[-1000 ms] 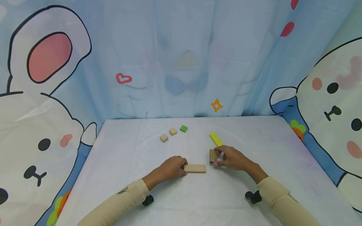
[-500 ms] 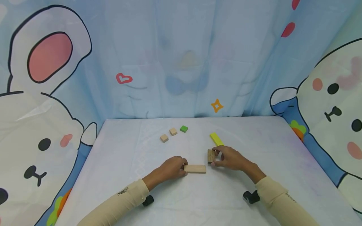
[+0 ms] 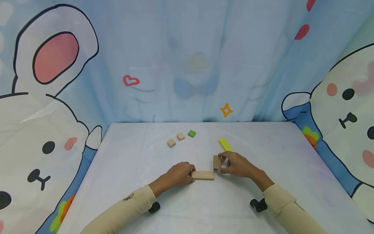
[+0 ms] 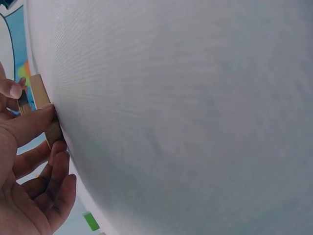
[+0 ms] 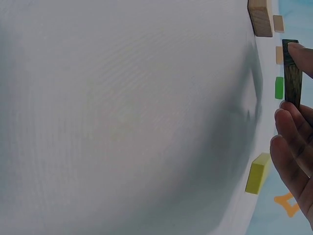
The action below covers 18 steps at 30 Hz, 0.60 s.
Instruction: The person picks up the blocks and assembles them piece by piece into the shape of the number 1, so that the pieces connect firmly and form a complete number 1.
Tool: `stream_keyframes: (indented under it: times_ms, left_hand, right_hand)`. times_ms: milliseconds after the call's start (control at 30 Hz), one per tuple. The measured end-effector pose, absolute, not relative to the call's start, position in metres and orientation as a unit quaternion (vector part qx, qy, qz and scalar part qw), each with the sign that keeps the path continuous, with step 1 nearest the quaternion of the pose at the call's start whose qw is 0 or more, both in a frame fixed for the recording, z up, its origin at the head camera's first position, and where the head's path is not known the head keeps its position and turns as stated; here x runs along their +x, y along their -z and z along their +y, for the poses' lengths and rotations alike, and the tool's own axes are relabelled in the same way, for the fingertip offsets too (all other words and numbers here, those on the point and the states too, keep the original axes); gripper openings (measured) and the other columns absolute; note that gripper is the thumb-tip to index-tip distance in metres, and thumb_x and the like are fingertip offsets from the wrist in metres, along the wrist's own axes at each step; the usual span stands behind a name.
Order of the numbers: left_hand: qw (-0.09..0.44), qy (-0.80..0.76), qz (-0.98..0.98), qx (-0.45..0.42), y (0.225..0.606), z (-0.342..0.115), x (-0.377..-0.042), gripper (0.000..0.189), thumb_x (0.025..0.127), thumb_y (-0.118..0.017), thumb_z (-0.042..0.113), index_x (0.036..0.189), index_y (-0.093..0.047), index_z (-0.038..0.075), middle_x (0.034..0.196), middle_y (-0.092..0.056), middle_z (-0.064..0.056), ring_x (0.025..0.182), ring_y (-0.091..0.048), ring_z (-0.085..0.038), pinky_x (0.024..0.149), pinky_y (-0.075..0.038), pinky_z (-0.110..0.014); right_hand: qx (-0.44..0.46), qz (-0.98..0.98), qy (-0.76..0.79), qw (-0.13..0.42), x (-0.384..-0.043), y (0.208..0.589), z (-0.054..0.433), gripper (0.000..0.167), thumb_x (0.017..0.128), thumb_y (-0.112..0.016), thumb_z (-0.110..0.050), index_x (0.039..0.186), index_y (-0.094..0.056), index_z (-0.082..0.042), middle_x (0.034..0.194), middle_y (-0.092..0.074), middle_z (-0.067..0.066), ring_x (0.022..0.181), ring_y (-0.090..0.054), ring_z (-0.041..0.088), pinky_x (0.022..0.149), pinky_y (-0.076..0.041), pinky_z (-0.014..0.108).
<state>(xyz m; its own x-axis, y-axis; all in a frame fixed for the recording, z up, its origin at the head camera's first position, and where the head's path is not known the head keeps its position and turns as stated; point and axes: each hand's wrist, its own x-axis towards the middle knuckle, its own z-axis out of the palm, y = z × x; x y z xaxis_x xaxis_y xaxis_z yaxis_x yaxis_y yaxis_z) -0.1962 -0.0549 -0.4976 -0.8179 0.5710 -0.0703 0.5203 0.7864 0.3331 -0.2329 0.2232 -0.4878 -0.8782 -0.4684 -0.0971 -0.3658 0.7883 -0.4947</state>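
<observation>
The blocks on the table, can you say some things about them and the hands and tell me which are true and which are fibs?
1. The left hand holds the light plank. True.
2. The yellow block lies on the white table. True.
3. The right hand holds the yellow block. False: it holds the dark brown block.
4. The green block sits between the two pale cubes. False: it is to the right of both.
</observation>
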Motion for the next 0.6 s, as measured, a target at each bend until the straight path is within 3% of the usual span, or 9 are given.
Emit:
stream_keyframes:
  times_ms: [600]
  left_hand:
    - [0.078,-0.147,0.944,0.285,0.499,-0.054,-0.196,0.028,0.089,-0.078,0.028,0.111,-0.072,0.012,0.086,-0.064,0.006,0.072,-0.049,-0.002,0.066,-0.044,-0.02]
  right_hand:
    - [-0.229,0.936,0.244,0.107,-0.233,0.485,0.209,0.067,0.079,-0.085,-0.033,0.133,-0.06,-0.003,0.103,-0.064,0.0,0.074,-0.054,0.009,0.061,-0.048,0.023]
